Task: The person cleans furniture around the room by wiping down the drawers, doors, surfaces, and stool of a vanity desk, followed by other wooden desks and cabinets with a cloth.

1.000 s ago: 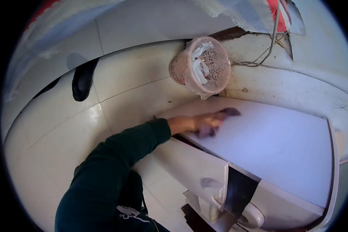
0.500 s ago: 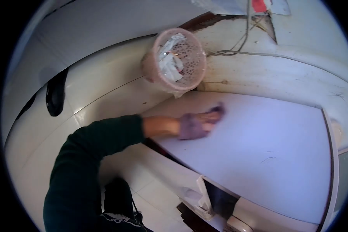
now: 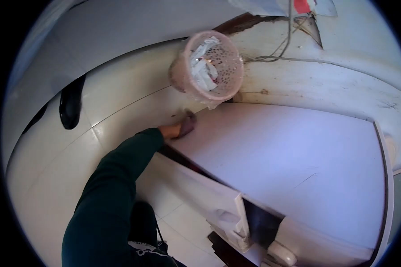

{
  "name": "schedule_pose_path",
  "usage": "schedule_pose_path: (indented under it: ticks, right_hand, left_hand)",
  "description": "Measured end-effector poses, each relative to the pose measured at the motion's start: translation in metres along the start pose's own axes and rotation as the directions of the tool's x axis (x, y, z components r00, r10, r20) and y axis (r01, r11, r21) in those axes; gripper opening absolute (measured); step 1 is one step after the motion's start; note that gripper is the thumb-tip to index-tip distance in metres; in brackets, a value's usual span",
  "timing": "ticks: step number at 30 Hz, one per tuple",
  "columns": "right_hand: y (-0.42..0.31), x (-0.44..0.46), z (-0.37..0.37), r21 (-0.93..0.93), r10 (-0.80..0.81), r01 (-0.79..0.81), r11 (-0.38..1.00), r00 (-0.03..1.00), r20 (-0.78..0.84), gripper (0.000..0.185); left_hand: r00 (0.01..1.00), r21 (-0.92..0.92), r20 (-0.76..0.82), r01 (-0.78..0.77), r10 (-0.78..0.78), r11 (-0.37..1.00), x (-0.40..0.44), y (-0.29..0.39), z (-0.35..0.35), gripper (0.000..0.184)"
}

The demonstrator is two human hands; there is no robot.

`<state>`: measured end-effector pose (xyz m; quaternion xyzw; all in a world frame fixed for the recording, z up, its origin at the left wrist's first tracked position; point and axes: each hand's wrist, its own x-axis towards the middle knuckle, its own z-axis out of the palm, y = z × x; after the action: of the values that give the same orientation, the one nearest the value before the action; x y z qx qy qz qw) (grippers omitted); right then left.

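Observation:
My left hand [image 3: 171, 131], at the end of a dark green sleeve, is at the near left edge of a pale lavender-white flat top [image 3: 276, 147]. It is closed on a purple cloth [image 3: 188, 124], which is bunched at the fingers and slightly blurred. The fingers are mostly hidden by the cloth. My right hand is outside the picture. Thin hair-like marks show on the flat top.
A pink perforated waste basket [image 3: 236, 66] with a plastic liner and crumpled white paper stands just beyond the top's far left corner. An open drawer front [image 3: 227, 213] juts out on the near side. A grey cable [image 3: 294, 58] runs along the wall. A black shoe-like object [image 3: 71, 104] lies left.
My left hand has swept left with the purple cloth, from the inner part of the flat top to its left edge. The view has shifted slightly.

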<state>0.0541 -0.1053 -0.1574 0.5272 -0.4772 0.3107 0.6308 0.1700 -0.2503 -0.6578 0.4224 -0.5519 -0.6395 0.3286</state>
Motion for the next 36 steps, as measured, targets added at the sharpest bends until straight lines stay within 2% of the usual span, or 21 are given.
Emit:
schedule_pose_path:
  ticks: [9, 12, 14, 16, 17, 18, 19, 21, 23, 24, 25, 26, 27, 28, 29, 31, 32, 33, 34, 35, 36]
  right_hand:
    - [0.003, 0.016, -0.019, -0.01, -0.237, 0.243, 0.97, 0.955, 0.18, 0.063]
    - [-0.057, -0.022, -0.057, 0.41, -0.038, -0.043, 0.911, 0.982, 0.187, 0.064]
    - [-0.127, -0.111, -0.074, 0.747, -0.356, -0.412, 0.523, 0.69, 0.63, 0.072]
    - [-0.185, -0.166, -0.081, 0.42, -0.491, -0.832, 0.362, 0.212, 0.845, 0.085]
    - [-0.219, -0.197, -0.077, 0.206, -0.322, -0.978, -0.036, 0.206, 0.924, 0.067]
    - [-0.23, -0.188, -0.066, 0.226, -0.312, -0.973, -0.038, 0.226, 0.923, 0.067]
    - [-0.241, -0.177, -0.062, 0.143, -0.249, -0.979, -0.144, 0.176, 0.952, 0.063]
    - [-0.26, -0.156, -0.056, -0.009, -0.146, -0.928, -0.372, 0.049, 0.988, 0.056]
    - [-0.268, -0.141, -0.032, -0.068, -0.119, -0.855, -0.514, -0.007, 0.993, 0.05]
    - [-0.258, -0.137, -0.005, -0.07, -0.128, -0.839, -0.539, 0.0, 0.992, 0.046]
    - [-0.246, -0.127, 0.023, 0.268, -0.136, -0.958, -0.1, 0.28, 0.95, 0.032]
    - [-0.235, -0.101, 0.042, 0.537, -0.159, -0.789, 0.299, 0.514, 0.843, 0.028]
    - [-0.217, -0.087, 0.077, 0.698, -0.323, -0.345, 0.628, 0.7, 0.637, 0.025]
    - [-0.197, -0.075, 0.106, 0.642, -0.475, 0.038, 0.766, 0.706, 0.525, 0.02]
    - [-0.184, -0.048, 0.125, 0.375, -0.46, 0.295, 0.879, 0.316, 0.83, 0.019]
    - [-0.164, -0.049, 0.128, 0.189, -0.249, 0.634, 0.75, 0.005, 0.969, 0.023]
    - [-0.164, -0.065, 0.118, 0.182, -0.208, 0.684, 0.707, -0.044, 0.977, 0.026]
    - [-0.17, -0.089, 0.108, 0.174, -0.161, 0.726, 0.665, -0.089, 0.983, 0.028]
    - [-0.178, -0.117, 0.11, 0.359, -0.219, 0.608, 0.708, -0.294, 0.931, 0.03]
    - [-0.187, -0.14, 0.111, 0.514, -0.291, 0.451, 0.73, -0.475, 0.831, 0.032]
    - [-0.195, -0.151, 0.095, 0.527, -0.317, 0.405, 0.747, -0.48, 0.818, 0.033]
  left_hand:
    - [0.983, 0.179, -0.053, 0.182, -0.175, 0.967, -0.105, -0.047, -0.041, 0.052]
    - [0.995, 0.068, -0.062, 0.078, -0.074, 0.995, -0.132, -0.01, -0.044, 0.053]
    - [0.991, -0.052, -0.099, -0.091, 0.086, 0.994, -0.162, 0.041, -0.039, 0.053]
    - [0.958, -0.147, -0.148, -0.268, 0.247, 0.952, -0.189, 0.102, -0.03, 0.054]
    - [0.947, -0.142, -0.17, -0.299, 0.274, 0.944, -0.196, 0.123, -0.03, 0.054]
    - [0.949, -0.102, -0.186, -0.276, 0.254, 0.956, -0.196, 0.137, -0.034, 0.055]
    - [0.975, 0.122, -0.168, -0.128, 0.147, 0.984, -0.188, 0.143, -0.041, 0.055]
    - [0.97, 0.804, -0.189, 0.062, 0.156, 0.592, -0.188, 0.16, -0.048, 0.056]
    - [0.665, 0.703, -0.447, -0.152, 0.598, 0.695, -0.184, 0.177, -0.051, 0.039]
    - [0.85, 0.145, -0.422, -0.278, 0.314, 0.949, -0.177, 0.195, -0.065, 0.039]
    - [0.963, -0.265, -0.24, -0.188, 0.124, 0.946, -0.186, 0.227, -0.078, 0.041]
    - [0.933, -0.385, -0.333, -0.266, 0.136, 0.884, -0.192, 0.244, -0.077, 0.043]
    - [0.896, -0.49, -0.425, -0.346, 0.128, 0.8, -0.193, 0.254, -0.074, 0.045]
    - [0.897, -0.5, -0.424, -0.344, 0.121, 0.795, -0.189, 0.252, -0.066, 0.045]
    - [0.872, -0.501, -0.461, -0.411, 0.168, 0.762, -0.178, 0.243, -0.052, 0.046]
    - [0.887, -0.496, -0.384, -0.432, 0.256, 0.754, -0.155, 0.227, -0.023, 0.046]
    - [0.883, -0.406, -0.363, -0.437, 0.297, 0.802, -0.138, 0.213, -0.001, 0.046]
    - [0.903, -0.38, -0.354, -0.376, 0.243, 0.845, -0.112, 0.194, 0.029, 0.048]
    - [0.99, -0.391, -0.104, -0.127, 0.093, 0.912, -0.105, 0.188, 0.036, 0.047]
    - [0.983, -0.439, -0.173, -0.135, 0.064, 0.888, -0.104, 0.168, 0.045, 0.046]
    - [0.97, -0.482, -0.243, -0.147, 0.03, 0.864, -0.112, 0.148, 0.046, 0.045]
